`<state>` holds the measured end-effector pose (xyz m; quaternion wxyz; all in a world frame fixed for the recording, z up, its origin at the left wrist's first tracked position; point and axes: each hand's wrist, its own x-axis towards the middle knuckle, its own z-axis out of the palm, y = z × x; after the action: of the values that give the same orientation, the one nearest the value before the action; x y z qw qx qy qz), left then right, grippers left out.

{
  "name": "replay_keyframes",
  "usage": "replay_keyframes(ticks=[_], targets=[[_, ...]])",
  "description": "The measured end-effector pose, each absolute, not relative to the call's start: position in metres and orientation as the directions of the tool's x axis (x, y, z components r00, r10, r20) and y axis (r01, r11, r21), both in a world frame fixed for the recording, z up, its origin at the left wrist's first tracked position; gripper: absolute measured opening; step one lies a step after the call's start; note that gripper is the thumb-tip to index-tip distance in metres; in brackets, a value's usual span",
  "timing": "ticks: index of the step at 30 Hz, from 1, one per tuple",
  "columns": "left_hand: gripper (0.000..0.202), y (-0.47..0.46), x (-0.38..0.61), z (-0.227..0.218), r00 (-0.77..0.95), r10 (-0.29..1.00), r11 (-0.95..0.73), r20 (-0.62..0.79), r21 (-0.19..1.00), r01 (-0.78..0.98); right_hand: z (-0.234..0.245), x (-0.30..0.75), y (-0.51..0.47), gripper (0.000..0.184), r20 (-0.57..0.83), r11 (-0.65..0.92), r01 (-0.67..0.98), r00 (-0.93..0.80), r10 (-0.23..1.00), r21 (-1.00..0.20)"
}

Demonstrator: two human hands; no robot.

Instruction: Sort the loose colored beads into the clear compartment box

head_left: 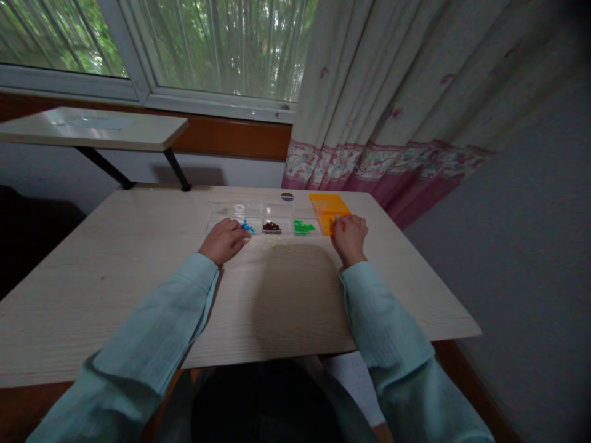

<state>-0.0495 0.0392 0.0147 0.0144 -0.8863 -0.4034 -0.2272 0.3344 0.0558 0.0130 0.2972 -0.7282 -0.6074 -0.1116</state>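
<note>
A clear compartment box (278,210) lies toward the back of the desk. Its near cells hold small blue pieces (247,227), dark brown pieces (272,227) and green pieces (303,227). An orange compartment tray (329,206) adjoins its right end. At the box's near left corner is my left hand (226,240), its fingers bent together beside the blue pieces; what they pinch, if anything, is too small to name. My right hand (349,239) rests at the orange tray's near right side, fingers curled closed, with their tips partly hidden. Tiny yellow pieces (277,240) lie scattered in front of the box.
Behind the box, a dark round spot (287,197) marks the wooden desk (138,258). A raised shelf (152,135) on black legs stands at the back left. A curtain (369,123) hangs beyond the desk's right rear, beside the window (221,49).
</note>
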Motion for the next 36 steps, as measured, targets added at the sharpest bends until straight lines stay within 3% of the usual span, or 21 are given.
replay_keyframes(ticks=[19, 25, 31, 36], targets=[[0.022, 0.031, -0.037, 0.024, 0.595, 0.717, -0.663, 0.363, 0.091, 0.743, 0.016, 0.327, 0.054, 0.044, 0.541, -0.022, 0.947, 0.202, 0.817, -0.319], [0.023, 0.027, -0.031, 0.025, 0.573, 0.724, -0.640, 0.383, 0.066, 0.765, 0.030, 0.314, 0.046, 0.040, 0.622, 0.081, 0.956, 0.117, 0.775, -0.282], [0.024, 0.022, -0.022, 0.029, 0.436, 0.757, -0.591, 0.486, 0.227, 0.774, 0.034, 0.282, 0.035, 0.035, 0.661, 0.332, 0.920, -0.117, 0.741, -0.210], [0.023, 0.017, -0.004, 0.024, 0.274, 0.800, -0.568, 0.534, 0.528, 0.631, 0.030, 0.244, 0.022, 0.027, 0.643, 0.586, 0.799, -0.379, 0.665, -0.135]])
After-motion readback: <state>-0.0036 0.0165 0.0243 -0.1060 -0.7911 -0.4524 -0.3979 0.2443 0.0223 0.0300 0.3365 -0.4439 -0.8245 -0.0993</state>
